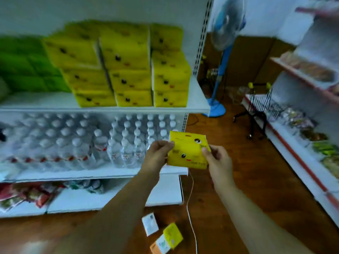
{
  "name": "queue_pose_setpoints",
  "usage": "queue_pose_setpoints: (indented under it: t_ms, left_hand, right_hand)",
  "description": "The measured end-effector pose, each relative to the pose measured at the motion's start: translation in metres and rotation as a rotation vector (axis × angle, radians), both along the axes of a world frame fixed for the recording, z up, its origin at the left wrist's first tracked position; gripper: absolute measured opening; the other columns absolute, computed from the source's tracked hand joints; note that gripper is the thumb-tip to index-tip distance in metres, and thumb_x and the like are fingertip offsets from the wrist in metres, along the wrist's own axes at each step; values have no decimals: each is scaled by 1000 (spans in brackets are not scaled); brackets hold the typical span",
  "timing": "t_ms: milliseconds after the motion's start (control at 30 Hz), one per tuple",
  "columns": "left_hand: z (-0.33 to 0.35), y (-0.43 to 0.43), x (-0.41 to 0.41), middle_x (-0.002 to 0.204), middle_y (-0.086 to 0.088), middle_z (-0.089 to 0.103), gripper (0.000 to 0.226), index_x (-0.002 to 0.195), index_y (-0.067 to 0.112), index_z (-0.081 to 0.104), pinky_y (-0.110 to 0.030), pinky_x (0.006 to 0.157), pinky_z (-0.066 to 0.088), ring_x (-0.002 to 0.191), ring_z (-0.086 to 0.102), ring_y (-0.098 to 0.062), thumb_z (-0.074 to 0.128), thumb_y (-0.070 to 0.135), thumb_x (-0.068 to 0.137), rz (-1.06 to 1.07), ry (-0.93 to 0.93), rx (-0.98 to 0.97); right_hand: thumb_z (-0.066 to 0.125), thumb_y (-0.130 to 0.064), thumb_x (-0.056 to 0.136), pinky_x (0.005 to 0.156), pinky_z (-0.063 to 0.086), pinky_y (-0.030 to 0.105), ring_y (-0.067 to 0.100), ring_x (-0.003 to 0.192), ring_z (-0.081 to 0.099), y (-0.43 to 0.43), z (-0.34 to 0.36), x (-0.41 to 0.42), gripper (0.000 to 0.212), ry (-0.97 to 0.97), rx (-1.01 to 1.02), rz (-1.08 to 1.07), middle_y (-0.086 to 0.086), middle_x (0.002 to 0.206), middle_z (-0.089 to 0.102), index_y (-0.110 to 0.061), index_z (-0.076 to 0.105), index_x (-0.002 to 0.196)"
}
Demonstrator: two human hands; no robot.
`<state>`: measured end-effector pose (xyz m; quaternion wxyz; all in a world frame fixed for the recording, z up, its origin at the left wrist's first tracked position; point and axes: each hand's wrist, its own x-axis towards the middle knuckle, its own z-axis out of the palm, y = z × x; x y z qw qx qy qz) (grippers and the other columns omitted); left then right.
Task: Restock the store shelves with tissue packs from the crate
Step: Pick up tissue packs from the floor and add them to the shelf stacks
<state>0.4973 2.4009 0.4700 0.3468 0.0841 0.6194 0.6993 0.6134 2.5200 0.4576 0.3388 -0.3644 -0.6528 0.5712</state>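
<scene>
Both hands hold one yellow tissue pack (188, 150) between them in the air, in front of the right end of the shelving unit. The left hand (158, 153) pinches the pack's left edge, thumb lying on the printed face and the other fingers curled behind it. The right hand (218, 159) grips the right edge the same way, thumb pressed on the front near the corner and the fingers out of sight behind the pack. The pack is tilted, its cartoon-face print turned toward the camera, and it sits level with the shelf of water bottles (102, 142), just past that shelf's right end. Above it, the upper shelf (199, 100) carries stacked yellow tissue packs (128, 68) of the same print in three columns, with green packs (27, 66) to their left; a strip of bare board shows at the shelf's right end. The bottom shelf holds snack packets (27, 195), blurred. On the wooden floor below the forearms lie a white pack (150, 223), another yellow pack (173, 235) and an orange-and-white one (159, 246), close together, beside a thin white cord (190, 198). A blue standing fan (222, 52) stands past the shelving.
</scene>
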Motion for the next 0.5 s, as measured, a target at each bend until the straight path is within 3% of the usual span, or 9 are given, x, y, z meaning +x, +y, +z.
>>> queue_pose_setpoints:
  t_ms: [67, 200, 300, 367, 433, 500]
  left_hand:
    - [13, 7, -5, 98, -13, 60, 13, 89, 13, 55, -43, 78, 47, 91, 58, -28, 66, 20, 85, -5, 123, -45]
    - [80, 3, -21, 102, -10, 62, 14, 87, 21, 57, -46, 86, 50, 95, 60, -30, 70, 17, 82, 39, 273, 9]
    - [118, 12, -37, 106, -8, 62, 14, 88, 20, 58, -43, 86, 51, 98, 60, -28, 69, 16, 81, 53, 376, 42]
    - [141, 25, -49, 101, -5, 60, 14, 92, 17, 57, -31, 73, 47, 91, 57, -21, 67, 13, 83, 76, 457, 51]
    - [163, 39, -63, 97, -5, 60, 17, 96, 14, 56, -28, 67, 45, 88, 56, -20, 66, 10, 83, 98, 551, 32]
    - [182, 58, -84, 99, -8, 63, 20, 100, 13, 59, -33, 76, 49, 93, 59, -24, 66, 9, 82, 145, 631, -6]
  right_hand:
    - [65, -15, 85, 66, 50, 15, 13, 86, 59, 2, 16, -6, 13, 22, -4, -5, 2, 95, 63, -16, 59, 96]
    - [63, -9, 86, 88, 51, 41, 23, 101, 61, -3, 79, -21, 17, 182, -22, -1, 8, 106, 64, -14, 59, 101]
    - [63, -8, 86, 90, 51, 41, 21, 102, 60, 5, 113, -37, 18, 256, 27, 8, 9, 109, 63, -15, 57, 102]
    - [63, -9, 86, 88, 51, 39, 21, 101, 60, 16, 131, -49, 17, 285, 67, 17, 7, 107, 63, -20, 56, 98]
    - [65, -13, 85, 88, 52, 39, 21, 101, 61, 32, 147, -63, 19, 292, 103, 44, 3, 104, 63, -22, 55, 98]
    - [68, -18, 83, 90, 52, 43, 21, 102, 61, 54, 162, -84, 22, 295, 134, 76, 0, 102, 63, -24, 56, 100]
